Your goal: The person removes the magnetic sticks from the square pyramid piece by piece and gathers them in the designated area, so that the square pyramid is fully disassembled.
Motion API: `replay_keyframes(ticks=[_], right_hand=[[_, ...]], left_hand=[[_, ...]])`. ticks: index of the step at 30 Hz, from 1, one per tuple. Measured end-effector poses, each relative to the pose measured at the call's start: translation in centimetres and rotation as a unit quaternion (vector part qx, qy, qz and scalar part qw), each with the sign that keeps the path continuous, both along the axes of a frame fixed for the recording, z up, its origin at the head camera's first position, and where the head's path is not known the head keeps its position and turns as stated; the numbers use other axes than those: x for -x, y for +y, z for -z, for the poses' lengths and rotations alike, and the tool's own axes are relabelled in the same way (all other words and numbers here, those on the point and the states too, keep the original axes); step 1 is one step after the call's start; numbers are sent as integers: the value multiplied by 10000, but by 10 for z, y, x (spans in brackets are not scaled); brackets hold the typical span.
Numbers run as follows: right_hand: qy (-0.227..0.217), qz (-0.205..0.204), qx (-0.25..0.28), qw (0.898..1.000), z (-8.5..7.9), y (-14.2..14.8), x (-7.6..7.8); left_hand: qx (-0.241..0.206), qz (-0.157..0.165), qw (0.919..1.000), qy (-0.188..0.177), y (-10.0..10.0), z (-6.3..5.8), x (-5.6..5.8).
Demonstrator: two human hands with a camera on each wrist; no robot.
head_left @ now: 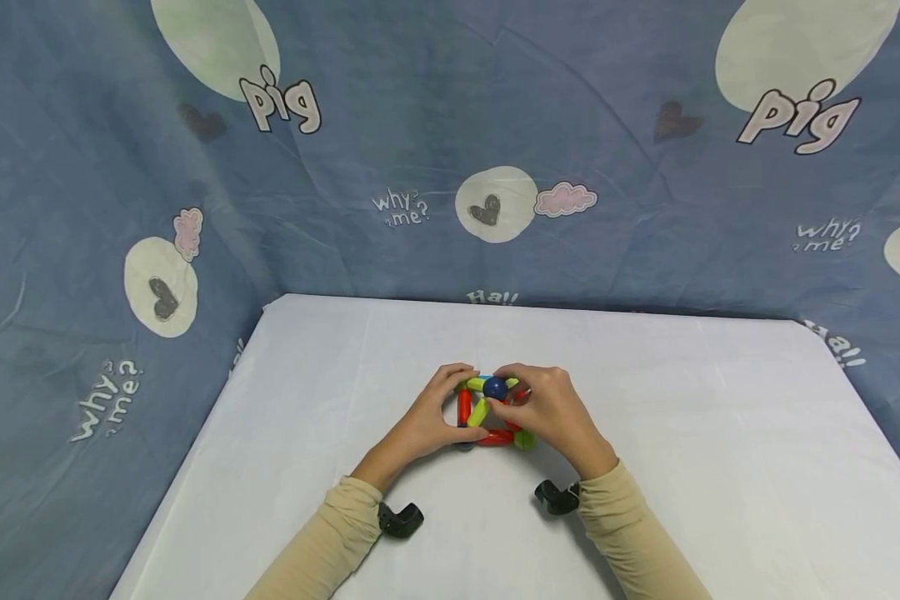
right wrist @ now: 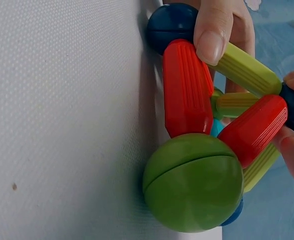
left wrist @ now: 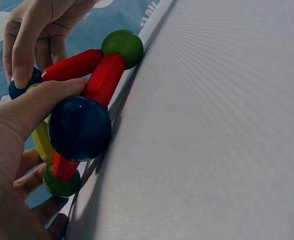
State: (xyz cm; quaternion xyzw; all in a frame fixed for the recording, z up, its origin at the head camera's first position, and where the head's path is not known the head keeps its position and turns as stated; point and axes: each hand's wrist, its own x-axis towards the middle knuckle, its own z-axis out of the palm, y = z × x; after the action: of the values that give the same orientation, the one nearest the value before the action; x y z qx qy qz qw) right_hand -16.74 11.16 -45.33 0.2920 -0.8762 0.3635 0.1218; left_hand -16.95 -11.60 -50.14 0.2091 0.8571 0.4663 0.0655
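A toy structure of ribbed rods and balls stands on the white table, its rods sloping up to a top dark blue ball (head_left: 495, 388). My right hand (head_left: 551, 404) pinches that ball between thumb and fingers. From the left side, my left hand (head_left: 431, 418) grips the base, its thumb along the near red rod (right wrist: 188, 90) and its fingers around the back. A green ball (right wrist: 194, 182) forms the near right corner; a blue ball (left wrist: 80, 129) forms the near left one. Yellow-green rods (right wrist: 249, 70) join the top ball too. Part of a light-blue piece (right wrist: 217, 127) shows behind.
The white table (head_left: 720, 433) extends around the structure on all sides. A blue printed cloth (head_left: 390, 100) hangs behind and at the left. Black wrist cameras (head_left: 401, 520) stick out inward from both sleeves, near the tabletop.
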Motion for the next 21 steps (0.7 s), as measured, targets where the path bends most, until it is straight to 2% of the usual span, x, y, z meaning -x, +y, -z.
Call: replay_keyframes(ticks=[10,14,17,21], right_hand=[[-99,-1,169,9998,3,7,-1],[-100,168,729,9971,-4,17,-1],[-153,370,1309,9906,-11,25,0],[-526,207,1341,9894,-15,27,2]], left_hand=[[26,76,10000,9,6,2,0],[66,17,10000,-63,6,5,1],[109,-128,9998,-68,4,5,1],[70,-206,9998,-35,1,4,1]])
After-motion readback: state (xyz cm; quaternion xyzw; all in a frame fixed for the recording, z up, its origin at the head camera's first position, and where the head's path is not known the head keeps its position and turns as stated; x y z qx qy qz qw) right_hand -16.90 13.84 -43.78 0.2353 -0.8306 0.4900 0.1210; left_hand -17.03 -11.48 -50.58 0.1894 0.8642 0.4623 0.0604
